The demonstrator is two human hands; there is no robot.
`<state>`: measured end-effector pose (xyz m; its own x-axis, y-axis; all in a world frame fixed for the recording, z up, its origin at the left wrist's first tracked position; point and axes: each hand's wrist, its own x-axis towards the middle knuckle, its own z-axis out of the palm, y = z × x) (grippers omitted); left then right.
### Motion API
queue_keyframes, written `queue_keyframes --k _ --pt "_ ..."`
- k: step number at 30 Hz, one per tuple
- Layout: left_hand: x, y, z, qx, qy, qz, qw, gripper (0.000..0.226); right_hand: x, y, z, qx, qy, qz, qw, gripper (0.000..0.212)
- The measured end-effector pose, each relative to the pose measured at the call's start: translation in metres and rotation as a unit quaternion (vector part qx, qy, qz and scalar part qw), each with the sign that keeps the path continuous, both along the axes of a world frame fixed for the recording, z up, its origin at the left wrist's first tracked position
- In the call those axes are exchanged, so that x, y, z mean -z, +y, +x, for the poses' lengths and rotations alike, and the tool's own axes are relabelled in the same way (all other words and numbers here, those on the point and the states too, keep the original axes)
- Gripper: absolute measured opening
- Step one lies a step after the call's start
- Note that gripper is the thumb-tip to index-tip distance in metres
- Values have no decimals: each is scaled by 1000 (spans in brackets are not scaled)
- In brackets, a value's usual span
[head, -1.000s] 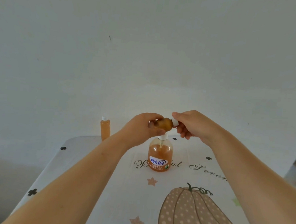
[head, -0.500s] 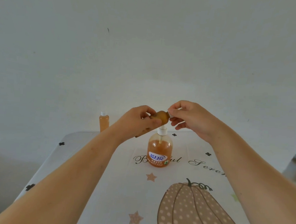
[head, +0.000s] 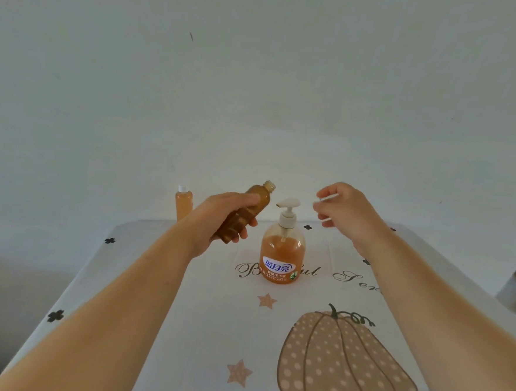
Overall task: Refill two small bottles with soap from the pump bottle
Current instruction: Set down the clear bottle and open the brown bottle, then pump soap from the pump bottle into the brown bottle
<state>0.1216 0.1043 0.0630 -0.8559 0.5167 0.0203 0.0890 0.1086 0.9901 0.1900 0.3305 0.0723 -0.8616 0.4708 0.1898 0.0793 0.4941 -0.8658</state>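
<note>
Now that the hands have parted mid-frame, left hand (head: 218,220) gripping the tilted amber bottle (head: 261,195) with its ridged neck bare, right hand (head: 350,214) pinching what looks like its white cap (head: 327,197) in curled fingers (head: 330,208), filling can start from the smooth, rounded pump bottle (head: 281,252) on the tabletop (head: 181,312) just below.

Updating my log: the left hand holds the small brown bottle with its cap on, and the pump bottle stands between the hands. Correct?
Not the cap: the head view shows the small brown bottle in the left hand with its neck bare, and the right hand pinches what looks like its white cap. The pump bottle does stand between the hands.
</note>
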Motion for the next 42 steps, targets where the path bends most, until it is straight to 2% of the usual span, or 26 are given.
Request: queue_keyframes --k 6,12,18,20,25,28,31,34,39,42 --pt "19 6 -7 -40 -4 55 998 20 63 19 -3 53 -125 157 978 13" --pt "35 13 -7 -89 -10 65 994 30 101 28 -3 55 -210 227 949 26" --pt "46 15 -3 -110 -15 88 990 32 110 31 -1 40 -234 251 939 32" --pt "49 14 -3 -109 -11 84 990 35 104 29 -2 42 -209 233 949 36" --pt "54 13 -2 -123 11 48 991 38 55 4 -5 63 0 146 987 20" --pt "55 15 -1 -118 21 47 992 40 21 -14 -7 25 59 80 995 17" --pt "56 16 -1 -114 31 50 992 41 4 -24 -14 -39 62 50 996 16" --pt "56 16 0 -107 49 47 992 41 2 -29 -20 -83 41 61 994 16" --pt "52 20 2 -120 79 29 989 48 9 -34 -25 -82 56 55 993 10" --pt "51 20 1 -149 101 28 983 43 8 -35 -25 -80 48 44 995 11"
